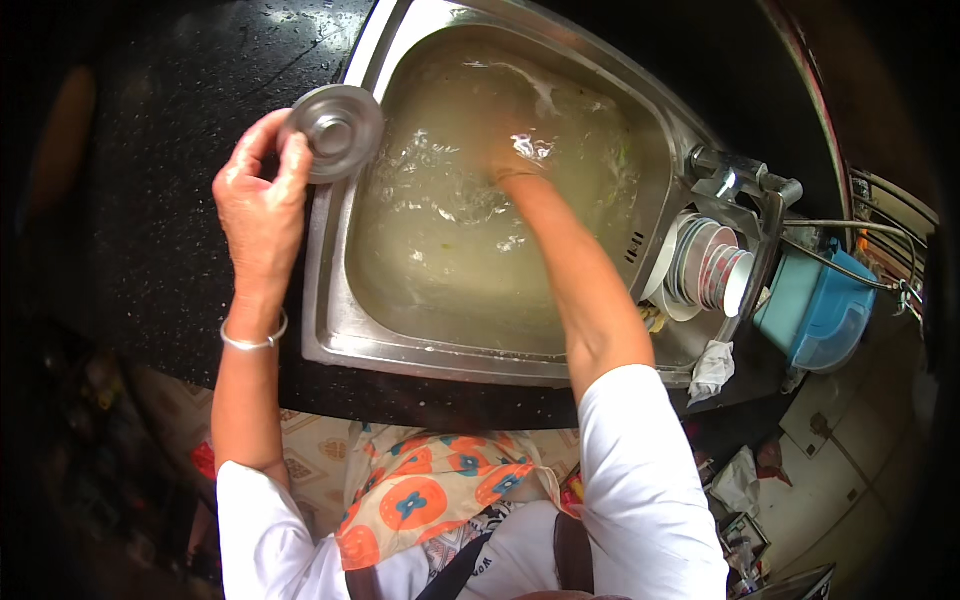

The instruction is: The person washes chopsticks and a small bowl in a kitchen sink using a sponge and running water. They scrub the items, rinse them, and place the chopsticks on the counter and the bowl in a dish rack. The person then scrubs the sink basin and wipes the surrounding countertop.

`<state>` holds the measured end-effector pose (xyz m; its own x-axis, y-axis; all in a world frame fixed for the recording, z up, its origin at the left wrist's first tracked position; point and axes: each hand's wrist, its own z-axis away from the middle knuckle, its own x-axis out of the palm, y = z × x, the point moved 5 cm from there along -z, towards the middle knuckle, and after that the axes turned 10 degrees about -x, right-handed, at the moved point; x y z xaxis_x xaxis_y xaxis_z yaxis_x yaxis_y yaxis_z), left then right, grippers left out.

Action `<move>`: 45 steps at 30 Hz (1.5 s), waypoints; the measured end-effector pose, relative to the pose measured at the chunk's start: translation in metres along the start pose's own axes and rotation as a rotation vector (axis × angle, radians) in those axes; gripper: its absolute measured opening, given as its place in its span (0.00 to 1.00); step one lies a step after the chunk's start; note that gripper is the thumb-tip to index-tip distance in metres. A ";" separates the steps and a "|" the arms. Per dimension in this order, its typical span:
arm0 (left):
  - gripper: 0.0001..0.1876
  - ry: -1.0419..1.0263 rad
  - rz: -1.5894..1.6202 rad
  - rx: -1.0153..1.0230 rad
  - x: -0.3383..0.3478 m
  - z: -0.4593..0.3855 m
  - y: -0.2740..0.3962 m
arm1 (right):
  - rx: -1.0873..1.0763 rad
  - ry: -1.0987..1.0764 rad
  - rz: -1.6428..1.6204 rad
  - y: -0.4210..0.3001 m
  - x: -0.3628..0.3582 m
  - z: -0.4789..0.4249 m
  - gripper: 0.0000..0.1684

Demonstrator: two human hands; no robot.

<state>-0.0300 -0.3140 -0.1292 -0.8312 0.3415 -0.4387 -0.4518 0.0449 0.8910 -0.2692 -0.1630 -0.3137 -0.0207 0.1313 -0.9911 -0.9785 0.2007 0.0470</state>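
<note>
My left hand [262,176] grips the edge of a small round grey lid [332,135] with a raised centre, slightly blurred. The lid is above the left rim of the stainless steel sink [330,330], next to the black countertop. Cloudy water [450,277] fills the large basin. My right hand [517,161] is sunk in it past the wrist, near the middle of the basin. Ripples and glare hide its fingers, so I cannot tell what it touches.
Stacked bowls and plates [701,262] stand in the smaller compartment, beside the metal faucet [739,180]. A crumpled white cloth or tissue [711,371] hangs at the sink's front right corner. Farther right is a blue plastic container [829,307]. Speckled black countertop [165,202] extends left.
</note>
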 end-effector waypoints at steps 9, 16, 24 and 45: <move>0.18 0.050 -0.136 -0.067 -0.034 -0.043 -0.037 | 0.077 -0.667 -0.160 -0.015 0.033 0.157 0.25; 0.20 0.136 -0.843 0.412 -0.008 -0.012 0.008 | 0.193 -0.240 -0.844 -0.081 -0.072 0.154 0.21; 0.17 -0.891 -0.596 0.442 0.077 0.139 0.150 | 0.722 0.264 -0.830 0.030 -0.159 0.319 0.08; 0.23 -0.923 -0.587 0.875 0.106 0.215 0.308 | 0.858 -0.318 -0.581 0.191 -0.024 0.424 0.34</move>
<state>-0.1876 -0.0621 0.1242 0.0706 0.5400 -0.8387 -0.0248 0.8415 0.5397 -0.3688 0.2838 -0.2282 0.5748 0.0185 -0.8181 -0.3497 0.9094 -0.2252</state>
